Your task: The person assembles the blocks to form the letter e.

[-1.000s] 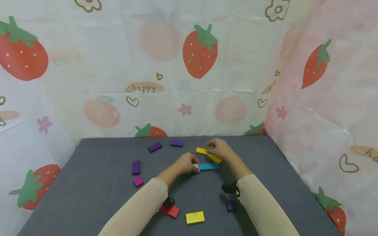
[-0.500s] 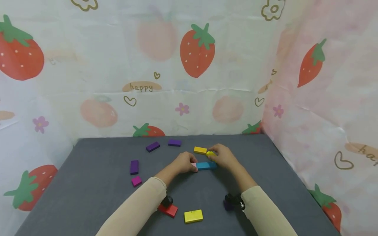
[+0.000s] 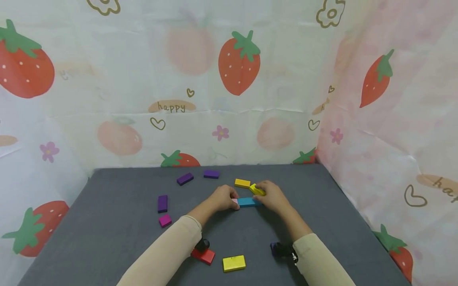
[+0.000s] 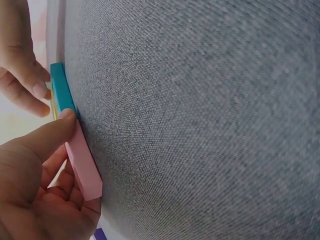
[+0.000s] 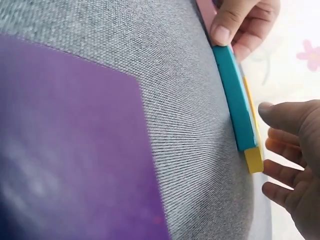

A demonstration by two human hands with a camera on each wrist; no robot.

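Observation:
My left hand (image 3: 222, 197) pinches a pale pink block (image 4: 84, 162) between thumb and fingers. One end of this block meets a blue block (image 3: 247, 202) lying in line with it on the grey cloth. My right hand (image 3: 273, 196) is at the blue block's right end, thumb and fingers spread apart and loosely bent. Just behind the blue block lies a slanted yellow block (image 3: 257, 190), close to the right fingertips; whether they touch it I cannot tell. An orange-yellow block (image 3: 242, 183) sits at the yellow block's left end.
Purple blocks (image 3: 185, 178) stand at the back left, with another purple block (image 3: 162, 203) and a magenta block (image 3: 165, 220) at left. Near the front are a red block (image 3: 204, 256), partly under the left wrist, and a yellow block (image 3: 234, 263). A purple block (image 5: 75, 150) lies under the right wrist.
My right hand has come nearer and slightly right, from over the yellow and orange-yellow blocks to the blue block's right end. More of the yellow block shows. The left hand keeps its hold.

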